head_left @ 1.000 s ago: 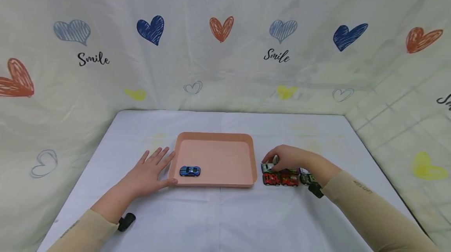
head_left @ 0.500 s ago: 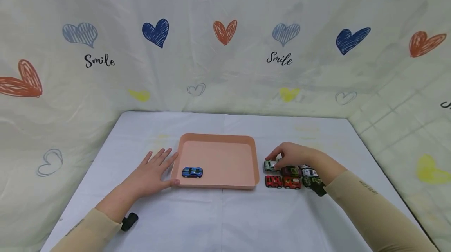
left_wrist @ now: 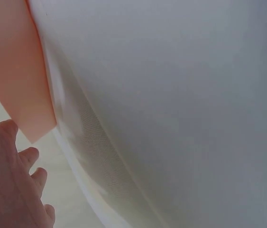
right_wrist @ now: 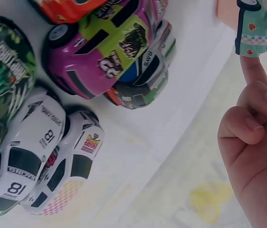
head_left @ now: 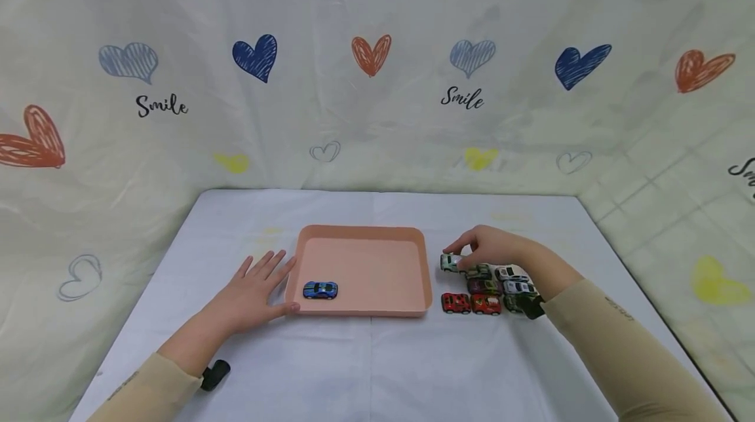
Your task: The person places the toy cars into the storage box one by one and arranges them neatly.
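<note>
My right hand (head_left: 492,246) pinches a mint-green toy car (head_left: 449,263) between thumb and fingers, at the far left of a cluster of toy cars. In the right wrist view the mint-green car (right_wrist: 257,33) shows a checkered stripe, and the other fingers are curled below it. My left hand (head_left: 250,294) lies with fingers spread at the left side of a pink tray (head_left: 377,271), thumb at its near left corner. A blue toy car (head_left: 320,289) stands inside the tray, near that corner.
Two red toy cars (head_left: 471,304) stand at the cluster's near left. Behind and right of them are a purple-and-green car (right_wrist: 83,61), a white car marked 18 (right_wrist: 29,142), another white car (right_wrist: 78,161) and a camouflage-green car (right_wrist: 5,71). A printed cloth wall (head_left: 377,114) rises behind the table.
My right hand has moved away from me with the mint-green car, out from its spot behind the left red car. My left hand, the tray and the blue car have stayed put.
</note>
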Demonstrator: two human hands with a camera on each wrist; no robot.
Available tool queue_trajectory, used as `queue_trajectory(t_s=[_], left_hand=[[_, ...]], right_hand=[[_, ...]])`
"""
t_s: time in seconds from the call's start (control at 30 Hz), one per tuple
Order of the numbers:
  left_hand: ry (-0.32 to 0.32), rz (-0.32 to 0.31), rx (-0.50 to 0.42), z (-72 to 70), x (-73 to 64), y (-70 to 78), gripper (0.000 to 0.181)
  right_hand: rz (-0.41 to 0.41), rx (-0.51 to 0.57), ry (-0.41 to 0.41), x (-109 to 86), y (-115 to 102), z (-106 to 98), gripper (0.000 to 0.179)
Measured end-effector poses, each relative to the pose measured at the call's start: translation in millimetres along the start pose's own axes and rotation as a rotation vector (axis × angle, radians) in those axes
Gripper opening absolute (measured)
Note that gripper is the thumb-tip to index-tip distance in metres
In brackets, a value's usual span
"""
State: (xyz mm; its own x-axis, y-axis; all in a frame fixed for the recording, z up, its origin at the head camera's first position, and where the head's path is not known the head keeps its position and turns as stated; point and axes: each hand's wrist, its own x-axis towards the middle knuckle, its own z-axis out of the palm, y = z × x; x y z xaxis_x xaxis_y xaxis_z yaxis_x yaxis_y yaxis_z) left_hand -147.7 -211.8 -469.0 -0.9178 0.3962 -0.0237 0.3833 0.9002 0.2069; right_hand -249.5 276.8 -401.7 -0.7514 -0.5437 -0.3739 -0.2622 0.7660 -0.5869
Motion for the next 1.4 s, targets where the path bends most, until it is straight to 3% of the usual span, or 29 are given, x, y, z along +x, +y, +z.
queue_trajectory(t_s=[0.33,0.5,0.87,1.13,1.4], left_hand=[[-0.01,-0.013,0.011,1.2,0.6,-1.2,0.097],[-0.019,-0.018,0.006,-4.6,-0.6,3.8,0.095],[0.002,-0.006,-0.004,2.3,0.8,-1.8,0.097],[-0.008,-0.026,0.0,3.7,1.3,-2.1,0.097],[-0.015,-0.04,0.019,-4.0,-0.3,5.1,0.098]], right_hand=[[-0.023,0.019,0.016,7.2,-9.3,-5.4,0.037],[-0.032,0.027,0.026,12.5,-20.7,-8.1,0.038],[-0.062,0.024,0.01,29.4,-48.1,-9.2,0.034],[-0.086,0.009,-0.002,50.2,-67.8,-5.0,0.033],[-0.101,0.014,-0.022,74.9,-92.9,3.5,0.034]])
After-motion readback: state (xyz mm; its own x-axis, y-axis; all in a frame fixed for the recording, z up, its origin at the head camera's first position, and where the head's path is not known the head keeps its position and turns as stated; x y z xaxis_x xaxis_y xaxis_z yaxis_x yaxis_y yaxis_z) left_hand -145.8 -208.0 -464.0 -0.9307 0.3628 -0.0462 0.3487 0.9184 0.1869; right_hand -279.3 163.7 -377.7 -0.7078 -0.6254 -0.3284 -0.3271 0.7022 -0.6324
